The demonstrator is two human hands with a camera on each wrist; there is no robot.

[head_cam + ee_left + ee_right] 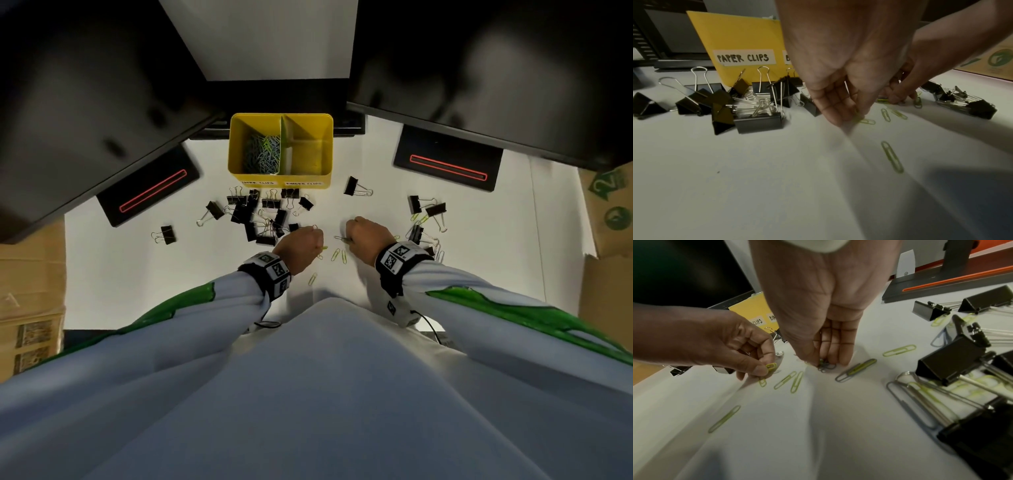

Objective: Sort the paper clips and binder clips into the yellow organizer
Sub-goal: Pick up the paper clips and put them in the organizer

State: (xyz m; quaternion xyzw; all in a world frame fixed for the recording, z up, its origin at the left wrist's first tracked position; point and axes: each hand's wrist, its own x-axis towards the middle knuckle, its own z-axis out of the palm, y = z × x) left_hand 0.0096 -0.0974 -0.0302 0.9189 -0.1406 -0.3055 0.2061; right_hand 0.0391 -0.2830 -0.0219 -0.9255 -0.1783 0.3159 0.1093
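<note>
**Two hands pinching paper clips in front of the yellow organizer**

Two compartments divide the yellow organizer (280, 148), which stands on the white table (144, 274) beyond both hands; its left cell holds a heap of green and blue paper clips (263, 154), its right cell looks bare. Labels on its front wall read "PAPER CLIPS" on the left, and a second begins with "B"; only the left wrist view shows the lettering sharply.

Left of the left hand lies the main pile of black binder clips (255, 216), roughly fifteen, tangled so that an exact count cannot be made. One outlying clip (166, 235) sits further left alone.

The left hand (301, 245) has its fingers curled, thumb and forefinger pinching a yellow-green paper clip (771, 366); the right wrist view shows this pinch plainly, while the head view shows only a green tip past the knuckles.

Between the hands lie two green clips (339, 255) side by side, long axes running roughly toward and away from the person. One more green clip (312, 279) lies nearer the body, tilted the same way.

The right hand (368, 240) points fingers down at the table, fingertips bunched on a small cluster of grey and green clips (825, 365), visible only from the right wrist. Just right of it a grey-and-green pair (856, 369) lies diagonally.

Right of the right hand, about five binder clips (424, 219) lie among further paper clips; one binder clip (356, 187) lies apart, near the organizer's right corner.
</note>
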